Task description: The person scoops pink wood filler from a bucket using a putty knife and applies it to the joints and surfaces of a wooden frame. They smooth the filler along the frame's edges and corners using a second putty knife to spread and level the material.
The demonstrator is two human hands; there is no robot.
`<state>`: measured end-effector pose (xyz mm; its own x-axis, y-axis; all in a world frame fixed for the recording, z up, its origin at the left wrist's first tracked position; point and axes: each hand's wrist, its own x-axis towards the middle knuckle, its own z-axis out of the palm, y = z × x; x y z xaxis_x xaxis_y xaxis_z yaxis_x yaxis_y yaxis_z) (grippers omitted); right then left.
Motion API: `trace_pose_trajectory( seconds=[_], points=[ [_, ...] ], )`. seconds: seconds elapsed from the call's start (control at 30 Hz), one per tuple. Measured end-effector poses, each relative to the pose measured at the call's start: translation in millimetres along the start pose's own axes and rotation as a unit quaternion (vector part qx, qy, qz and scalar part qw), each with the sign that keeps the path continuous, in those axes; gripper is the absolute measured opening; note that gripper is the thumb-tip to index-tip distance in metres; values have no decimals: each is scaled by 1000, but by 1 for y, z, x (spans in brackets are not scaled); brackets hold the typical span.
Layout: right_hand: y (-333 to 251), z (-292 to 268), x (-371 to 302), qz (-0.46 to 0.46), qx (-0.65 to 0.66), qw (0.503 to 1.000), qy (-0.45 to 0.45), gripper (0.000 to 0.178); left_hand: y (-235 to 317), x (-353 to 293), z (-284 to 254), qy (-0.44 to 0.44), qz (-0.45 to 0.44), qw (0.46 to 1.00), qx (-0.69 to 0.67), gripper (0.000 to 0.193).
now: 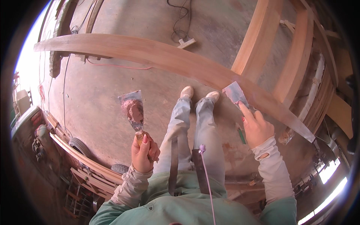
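My left hand is closed round the handle of a putty knife, held upright over the floor. A lump of pinkish-brown putty sits on its blade. My right hand grips a second putty knife, with the index finger stretched along the blade. That blade reaches the near edge of a long wooden plank; whether it touches the wood I cannot tell. Smears of putty show on the right blade.
Wide wooden boards run off beyond the plank at the right. A power strip with dark cable lies on the floor past it. A red cord crosses the floor. At the lower left stand a tyre and stacked timber.
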<state>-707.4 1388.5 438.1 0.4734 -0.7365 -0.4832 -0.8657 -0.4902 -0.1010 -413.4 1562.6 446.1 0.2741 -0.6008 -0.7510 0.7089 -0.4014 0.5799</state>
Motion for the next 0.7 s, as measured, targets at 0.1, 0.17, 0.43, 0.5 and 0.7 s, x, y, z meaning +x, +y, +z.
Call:
trace_pose_trajectory(
  seconds=[0.1, 0.17, 0.43, 0.5, 0.7],
  points=[
    [-4, -2, 7, 16, -10, 999, -42, 48, 0, -1, -2, 5, -2, 1000, 9, 22],
    [-3, -14, 6, 23, -24, 996, -86, 48, 1, -4, -3, 19, -3, 1000, 15, 23],
    [-30, -39, 32, -3, 91, 996, -23, 52, -7, -1, -5, 50, -13, 999, -12, 24],
    [-50, -27, 56, -61, 105, 992, 21, 52, -10, 1, -7, 64, -22, 998, -14, 25],
    [-81, 8, 117, -178, 47, 976, 112, 48, -22, 3, -17, 90, -32, 995, -19, 26]
  ],
)
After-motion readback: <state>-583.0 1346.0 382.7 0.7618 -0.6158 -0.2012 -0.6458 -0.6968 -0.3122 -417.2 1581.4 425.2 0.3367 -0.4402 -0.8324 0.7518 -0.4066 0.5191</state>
